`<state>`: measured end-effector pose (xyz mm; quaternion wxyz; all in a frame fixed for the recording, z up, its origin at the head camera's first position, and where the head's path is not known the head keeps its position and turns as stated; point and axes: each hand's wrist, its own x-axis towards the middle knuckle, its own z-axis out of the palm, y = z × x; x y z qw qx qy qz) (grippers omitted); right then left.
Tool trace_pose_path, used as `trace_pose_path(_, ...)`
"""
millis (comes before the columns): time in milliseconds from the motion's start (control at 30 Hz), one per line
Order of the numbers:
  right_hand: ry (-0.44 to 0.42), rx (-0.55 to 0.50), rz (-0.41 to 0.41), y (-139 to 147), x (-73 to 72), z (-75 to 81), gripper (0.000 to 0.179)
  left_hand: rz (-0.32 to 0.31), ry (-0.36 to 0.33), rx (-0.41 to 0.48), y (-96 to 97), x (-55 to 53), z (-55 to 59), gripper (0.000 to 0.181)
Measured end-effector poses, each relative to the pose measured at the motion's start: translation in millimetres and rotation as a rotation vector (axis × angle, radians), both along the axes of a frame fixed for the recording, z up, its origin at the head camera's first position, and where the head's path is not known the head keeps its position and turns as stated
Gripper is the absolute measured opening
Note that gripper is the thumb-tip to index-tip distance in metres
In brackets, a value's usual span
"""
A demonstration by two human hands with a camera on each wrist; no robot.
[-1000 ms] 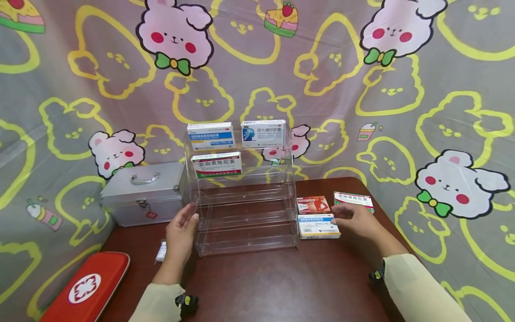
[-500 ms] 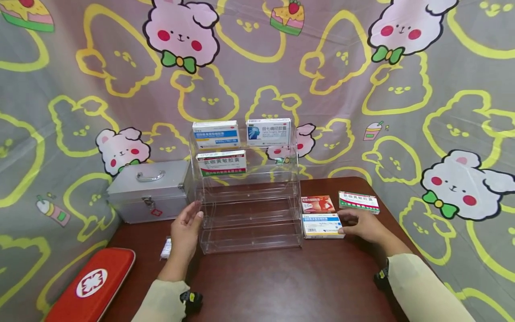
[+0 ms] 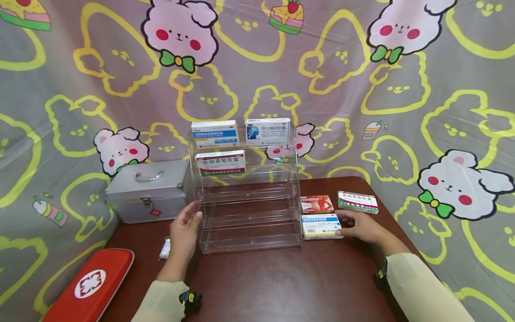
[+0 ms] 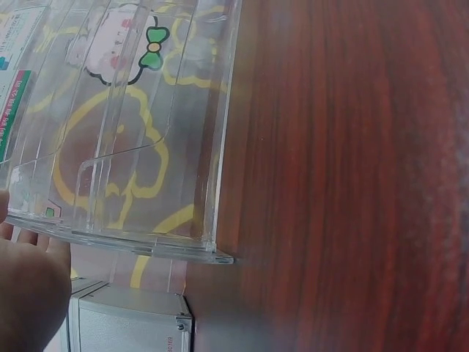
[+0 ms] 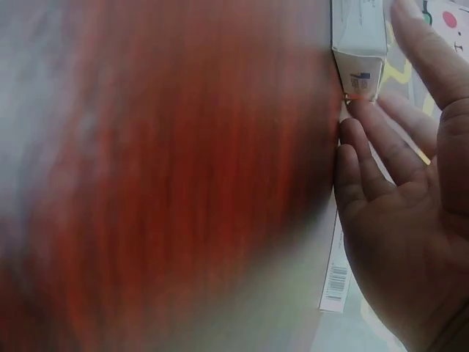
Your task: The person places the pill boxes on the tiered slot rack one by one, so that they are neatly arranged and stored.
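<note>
My right hand [image 3: 362,227] is at the right end of a white, blue and yellow medicine box [image 3: 322,226] lying on the table. Its thumb is at the near corner and its fingers bend at the end, pinching the box; the right wrist view shows the box end [image 5: 360,73] between thumb and fingertips. My left hand [image 3: 186,227] rests its fingertips against the left side of a clear tiered display rack [image 3: 249,226], fingers loosely extended. On the rack's upper tiers stand a blue-and-white box [image 3: 215,135], a box with a head picture [image 3: 268,133] and a red-and-green-edged box [image 3: 221,163].
Behind the held box lie a red medicine box [image 3: 317,204] and a white-and-green one [image 3: 357,201]. A silver case [image 3: 146,192] stands left of the rack. Nearer are a small white packet [image 3: 165,248] and a red first-aid pouch [image 3: 90,284]. A patterned curtain [image 3: 257,58] encloses the table.
My right hand has moved from over the box's right part down to its right end, its thumb now at the near corner. My left hand stays at the rack; the view shifted slightly.
</note>
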<state>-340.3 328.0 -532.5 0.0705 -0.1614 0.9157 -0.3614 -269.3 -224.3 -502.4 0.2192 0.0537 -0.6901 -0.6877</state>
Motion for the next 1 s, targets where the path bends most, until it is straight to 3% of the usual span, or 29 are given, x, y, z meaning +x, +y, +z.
trace_pose_path(333, -0.021, 0.015, 0.031, -1.4, 4.8, 5.0, 0.071, 0.003, 0.014, 0.002, 2.1, 1.4, 0.4, 0.046)
trace_pose_path(533, -0.061, -0.068, 0.042, 0.3, 9.2, 6.6, 0.072, 0.006, 0.015, 0.010, 0.8, 0.9, 0.3, 0.046)
trace_pose_path(733, -0.079, -0.159, -0.026, 7.9, 12.6, 3.8, 0.069, 0.010, 0.014, -0.004, -0.2, -0.8, -1.1, 0.046)
trace_pose_path(1000, 0.016, -0.128, -0.172, 15.8, 19.8, 8.4, 0.036, 0.015, 0.030, 0.009, 1.0, 0.1, 0.0, 0.046)
